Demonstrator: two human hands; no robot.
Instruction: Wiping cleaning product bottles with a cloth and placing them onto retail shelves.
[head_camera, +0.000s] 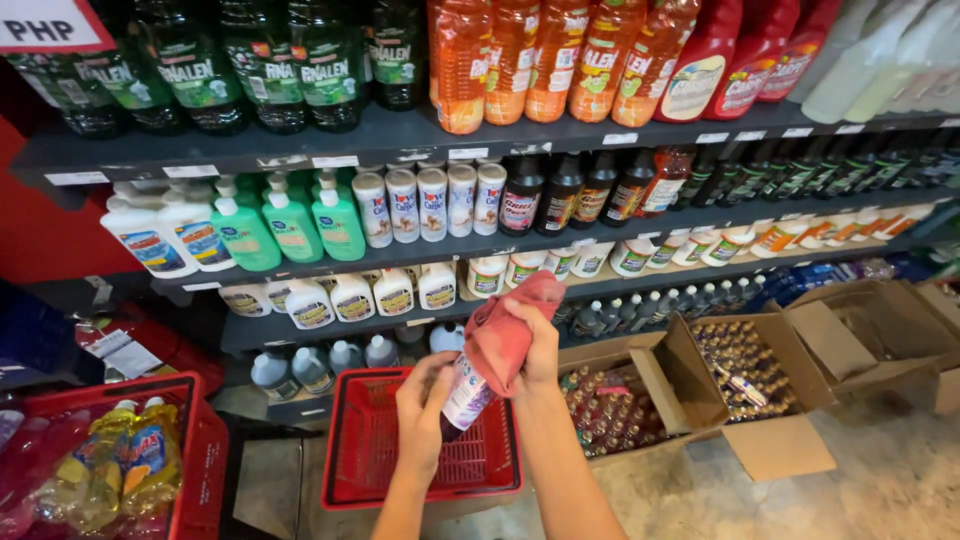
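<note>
Head cam, centre of frame: my left hand (425, 415) grips the lower end of a dark bottle (466, 392) w/ white label. My right hand (537, 345) is closed on a pink-red cloth (508, 335), pressed over the bottle's top. Bottle sits tilted, above an empty red basket (355, 470) on the floor. Open cardboard boxes (700, 385) of small bottles at right; shelves (300, 140) of bottles behind.

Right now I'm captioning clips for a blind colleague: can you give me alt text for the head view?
Two bare hands hold a dark bottle over an empty red basket: the left hand grips its base while the right hand rubs its top with a pink cloth. Behind stand shelves of cleaning bottles, with open cardboard boxes of small bottles on the floor.
</note>
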